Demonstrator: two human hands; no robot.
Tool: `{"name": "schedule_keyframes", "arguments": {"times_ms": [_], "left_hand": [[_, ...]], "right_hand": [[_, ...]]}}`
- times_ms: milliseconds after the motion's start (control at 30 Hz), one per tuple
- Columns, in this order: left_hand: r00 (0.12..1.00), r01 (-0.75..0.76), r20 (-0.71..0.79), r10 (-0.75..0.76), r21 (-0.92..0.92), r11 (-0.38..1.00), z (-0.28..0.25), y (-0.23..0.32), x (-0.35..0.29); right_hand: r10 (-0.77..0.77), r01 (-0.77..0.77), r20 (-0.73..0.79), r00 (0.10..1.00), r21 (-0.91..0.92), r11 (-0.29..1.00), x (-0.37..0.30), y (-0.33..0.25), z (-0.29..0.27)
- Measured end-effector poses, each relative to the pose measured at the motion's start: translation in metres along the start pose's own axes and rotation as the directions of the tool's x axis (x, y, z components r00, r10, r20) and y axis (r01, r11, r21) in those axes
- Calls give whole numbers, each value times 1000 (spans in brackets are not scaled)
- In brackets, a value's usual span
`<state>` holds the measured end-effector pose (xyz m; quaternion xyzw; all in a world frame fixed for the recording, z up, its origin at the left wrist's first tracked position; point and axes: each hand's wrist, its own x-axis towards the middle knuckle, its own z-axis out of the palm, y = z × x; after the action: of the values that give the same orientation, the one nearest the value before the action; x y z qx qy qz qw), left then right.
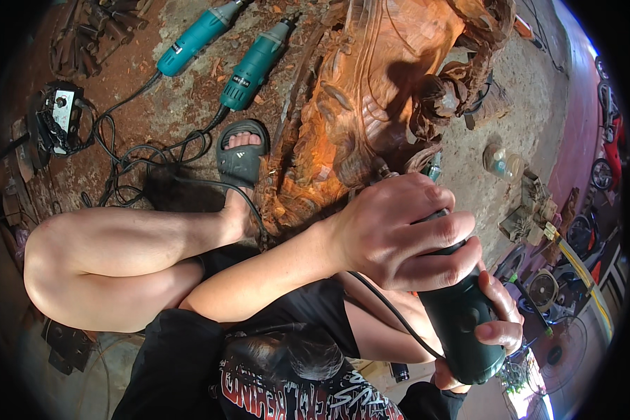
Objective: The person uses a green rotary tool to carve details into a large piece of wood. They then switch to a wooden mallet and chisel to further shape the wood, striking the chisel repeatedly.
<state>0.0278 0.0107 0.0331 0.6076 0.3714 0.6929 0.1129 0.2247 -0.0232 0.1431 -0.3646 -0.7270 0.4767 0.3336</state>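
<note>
A dark green electric die grinder (462,329) is held in both hands. My left hand (399,231) wraps the front of its body, close to the tip. Gripping the rear end is my right hand (500,315). The grinder's tip (383,170) touches a large reddish-brown wood carving (371,91) full of carved folds and curls. The tool's black cord (392,311) runs back under my left forearm. My bent left leg crosses the lower left, with the foot in a grey sandal (239,157) beside the carving.
Two teal grinders (196,36) (255,66) lie on the dusty ground at upper left, with black cables coiled beside them (126,164) and a power block (59,115). Chisels (98,31) lie top left. A clear bottle (502,162) and fans (542,288) stand on the right.
</note>
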Motion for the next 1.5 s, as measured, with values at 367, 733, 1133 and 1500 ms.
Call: {"name": "schedule_keyframes", "arguments": {"times_ms": [367,733,1133,1500], "left_hand": [[999,29,21,-30,44,999,0,-5,1],[999,23,32,-25,63,998,2,3,-1],[999,45,7,-46,71,996,6,0,-1],[997,63,28,-66,87,994,8,7,-3]], "right_hand": [[214,-218,-253,944,13,976,5,-17,29],[152,-155,-52,987,-49,987,3,-14,0],[147,-125,-166,975,139,982,8,-4,15],[327,-341,-238,915,-22,940,5,-24,7]]}}
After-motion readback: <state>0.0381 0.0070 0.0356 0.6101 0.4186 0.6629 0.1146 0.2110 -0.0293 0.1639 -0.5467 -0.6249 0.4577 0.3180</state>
